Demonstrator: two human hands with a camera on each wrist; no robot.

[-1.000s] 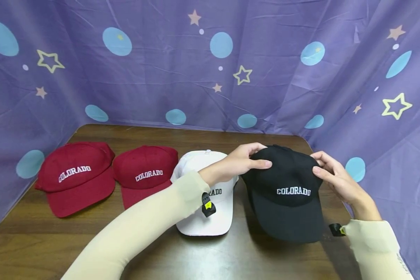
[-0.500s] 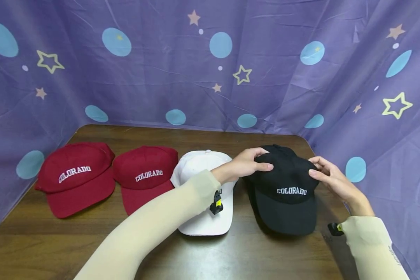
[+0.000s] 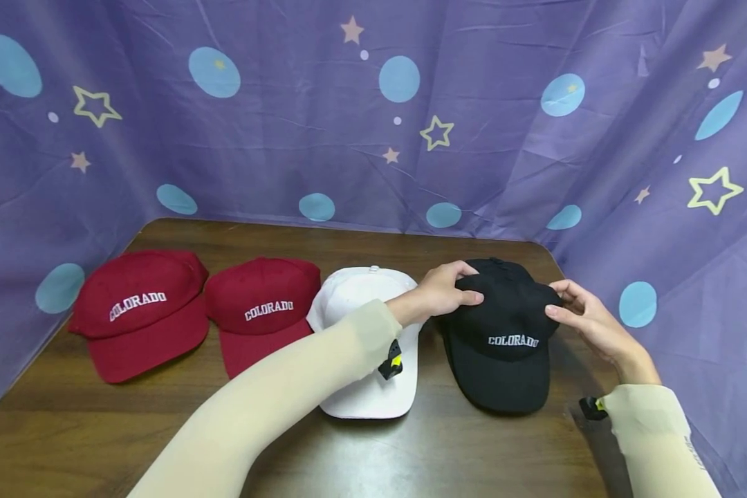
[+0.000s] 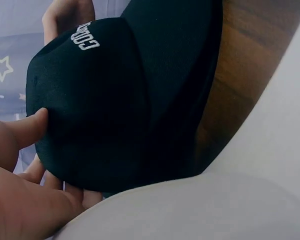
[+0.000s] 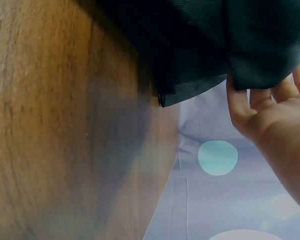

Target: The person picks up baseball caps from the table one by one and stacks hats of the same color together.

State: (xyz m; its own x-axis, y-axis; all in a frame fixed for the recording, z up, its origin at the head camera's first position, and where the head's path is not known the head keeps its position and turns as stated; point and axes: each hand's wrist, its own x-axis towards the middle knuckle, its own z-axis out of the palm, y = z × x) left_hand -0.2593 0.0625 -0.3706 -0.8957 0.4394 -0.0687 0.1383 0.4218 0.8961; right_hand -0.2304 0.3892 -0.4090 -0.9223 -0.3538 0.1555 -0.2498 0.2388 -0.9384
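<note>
A black baseball cap (image 3: pixel 512 311) with white COLORADO lettering sits at the right of the table, its brim toward me. Black fabric of what looks like another black cap (image 3: pixel 503 268) shows behind and below it. My left hand (image 3: pixel 438 294) grips the crown's left side, thumb (image 4: pixel 32 129) on the front and fingers round the far side. On the other side my right hand (image 3: pixel 588 325) pinches the crown, its fingers (image 5: pixel 260 97) tucked at the fabric's lower edge in the right wrist view.
Left of the black cap lies a white cap (image 3: pixel 373 394), partly covered by my left forearm. Two dark red COLORADO caps, one in the middle left (image 3: pixel 261 287) and one at the far left (image 3: pixel 140 277), complete the row. A purple curtain (image 3: pixel 324 138) borders the brown table (image 3: pixel 473 456).
The black cap has come down and slightly left, its brim now over the black fabric beneath. Both hands keep hold of it; the right hand has shifted left with it.
</note>
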